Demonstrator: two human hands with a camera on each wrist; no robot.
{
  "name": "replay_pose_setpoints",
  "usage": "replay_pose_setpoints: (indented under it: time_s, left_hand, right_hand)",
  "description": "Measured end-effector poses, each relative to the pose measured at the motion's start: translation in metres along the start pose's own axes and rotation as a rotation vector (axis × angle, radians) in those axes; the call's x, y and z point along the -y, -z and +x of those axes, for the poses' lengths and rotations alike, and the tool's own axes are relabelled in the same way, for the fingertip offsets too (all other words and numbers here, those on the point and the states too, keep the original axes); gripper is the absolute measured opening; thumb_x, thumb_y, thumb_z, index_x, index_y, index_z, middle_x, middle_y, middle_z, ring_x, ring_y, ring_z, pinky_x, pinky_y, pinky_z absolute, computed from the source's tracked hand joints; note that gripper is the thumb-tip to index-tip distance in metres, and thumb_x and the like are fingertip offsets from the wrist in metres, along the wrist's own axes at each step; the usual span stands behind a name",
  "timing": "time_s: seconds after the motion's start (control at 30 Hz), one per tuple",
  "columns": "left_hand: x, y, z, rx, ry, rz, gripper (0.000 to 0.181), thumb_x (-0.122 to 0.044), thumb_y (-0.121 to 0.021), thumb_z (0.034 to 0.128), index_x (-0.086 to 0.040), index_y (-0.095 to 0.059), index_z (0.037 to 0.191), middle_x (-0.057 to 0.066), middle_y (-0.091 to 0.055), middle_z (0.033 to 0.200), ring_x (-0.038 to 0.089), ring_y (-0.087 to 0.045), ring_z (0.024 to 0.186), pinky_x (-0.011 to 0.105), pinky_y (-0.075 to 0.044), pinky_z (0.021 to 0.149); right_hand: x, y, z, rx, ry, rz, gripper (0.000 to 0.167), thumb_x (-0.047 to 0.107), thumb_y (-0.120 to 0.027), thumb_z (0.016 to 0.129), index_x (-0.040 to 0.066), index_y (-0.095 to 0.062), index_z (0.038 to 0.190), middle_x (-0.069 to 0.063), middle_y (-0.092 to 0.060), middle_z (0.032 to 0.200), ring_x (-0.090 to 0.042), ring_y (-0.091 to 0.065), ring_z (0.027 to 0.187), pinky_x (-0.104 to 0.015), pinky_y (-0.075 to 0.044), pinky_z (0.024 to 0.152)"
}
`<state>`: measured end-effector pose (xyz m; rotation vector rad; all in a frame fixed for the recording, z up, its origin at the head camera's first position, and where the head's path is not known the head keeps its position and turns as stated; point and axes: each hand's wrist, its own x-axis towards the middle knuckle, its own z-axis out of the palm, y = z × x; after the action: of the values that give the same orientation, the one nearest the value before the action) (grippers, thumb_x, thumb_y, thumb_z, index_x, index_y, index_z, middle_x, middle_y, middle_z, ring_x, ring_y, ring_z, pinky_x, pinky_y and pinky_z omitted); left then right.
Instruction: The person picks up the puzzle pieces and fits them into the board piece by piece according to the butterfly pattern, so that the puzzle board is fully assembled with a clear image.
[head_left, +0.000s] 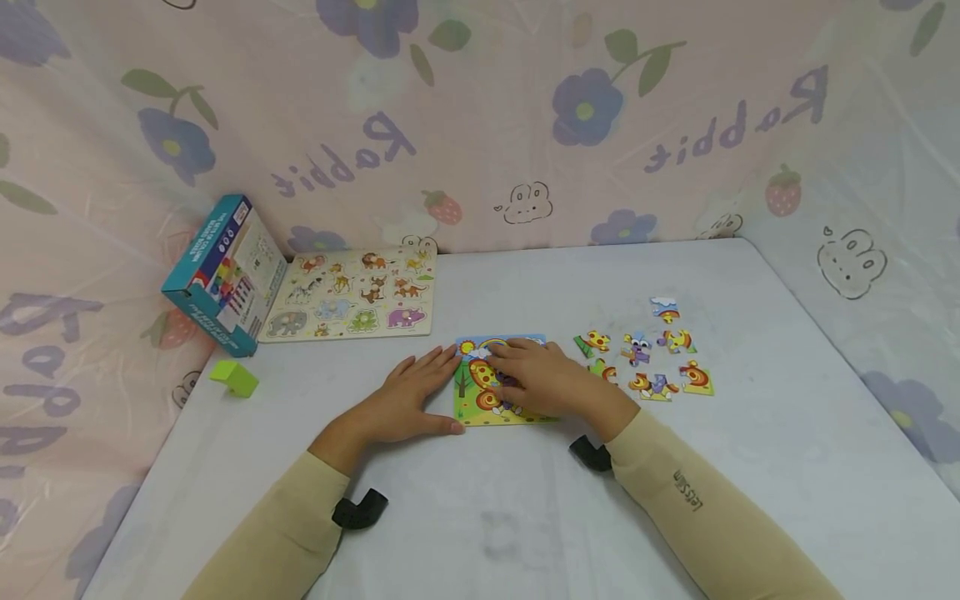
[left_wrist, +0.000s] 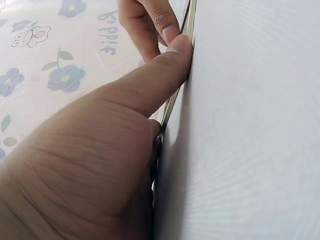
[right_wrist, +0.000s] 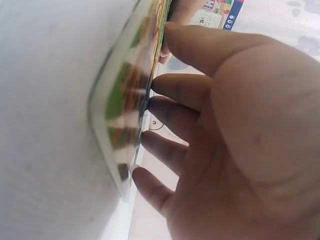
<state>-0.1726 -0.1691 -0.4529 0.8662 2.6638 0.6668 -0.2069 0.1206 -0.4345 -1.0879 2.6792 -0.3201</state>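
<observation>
A small picture puzzle board (head_left: pixel 471 410) with a sun, a tree and a yellow-red figure lies flat on the white table. My left hand (head_left: pixel 401 402) rests at its left side, fingers extended; the thumb touches the near left corner. Above the picture, my right hand (head_left: pixel 551 382) covers much of the right part and presses its fingertips on the surface. In the right wrist view those fingers (right_wrist: pixel 172 112) are spread and slightly bent, touching the board (right_wrist: pixel 117 100). The left thumb (left_wrist: pixel 167 70) lies along the board's edge in the left wrist view.
Several loose puzzle pieces (head_left: pixel 637 348) lie to the right of the board. At the back left are a wooden animal puzzle board (head_left: pixel 352 329) and a teal box (head_left: pixel 225 275) standing upright. A green block (head_left: pixel 236 377) sits near the left table edge. Patterned curtain (head_left: pixel 480 125) surrounds the table.
</observation>
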Motion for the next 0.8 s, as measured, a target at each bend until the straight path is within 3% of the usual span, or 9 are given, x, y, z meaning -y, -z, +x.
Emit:
replay_pose_setpoints:
  time_s: [0.33,0.47,0.6,0.8]
  left_hand:
    - [-0.001,0.001,-0.001,0.003,0.001,-0.004,0.114,-0.068,-0.076,0.0934,-0.012,-0.021,0.175,0.001,-0.01,0.181,0.024,-0.003,0.166,0.057,-0.001,0.13]
    - [0.0,0.0,-0.001,0.001,0.004,-0.009,0.114,-0.068,-0.077,0.0931,-0.012,-0.021,0.175,0.0,-0.01,0.181,0.024,-0.004,0.166,0.057,-0.001,0.13]
    - [0.0,0.0,-0.001,-0.002,0.007,-0.011,0.113,-0.068,-0.077,0.0929,-0.012,-0.022,0.175,-0.001,-0.01,0.181,0.025,-0.004,0.166,0.056,-0.001,0.13]
    - [-0.002,0.0,0.0,0.002,0.014,-0.01,0.114,-0.068,-0.078,0.0923,-0.013,-0.022,0.175,-0.001,-0.01,0.181,0.024,-0.003,0.166,0.055,0.0,0.13]
  right_hand:
    - [-0.001,-0.003,0.0,-0.001,-0.028,0.04,0.067,0.054,-0.057,0.112,0.018,-0.048,0.167,-0.001,-0.032,0.176,-0.031,-0.024,0.162,-0.069,-0.032,0.116]
    - [-0.007,0.001,-0.001,-0.08,-0.019,0.218,0.065,0.05,-0.061,0.111,0.015,-0.051,0.165,-0.005,-0.035,0.175,-0.034,-0.029,0.16,-0.072,-0.028,0.118]
    - [-0.016,0.01,-0.005,-0.205,-0.05,0.435,0.063,0.047,-0.063,0.111,0.014,-0.054,0.163,-0.007,-0.042,0.171,-0.035,-0.034,0.158,-0.066,-0.026,0.124]
    - [-0.037,0.024,-0.017,-0.342,-0.103,0.701,0.06,0.051,-0.054,0.114,0.015,-0.052,0.163,-0.007,-0.053,0.162,-0.032,-0.049,0.146,-0.059,-0.04,0.119]
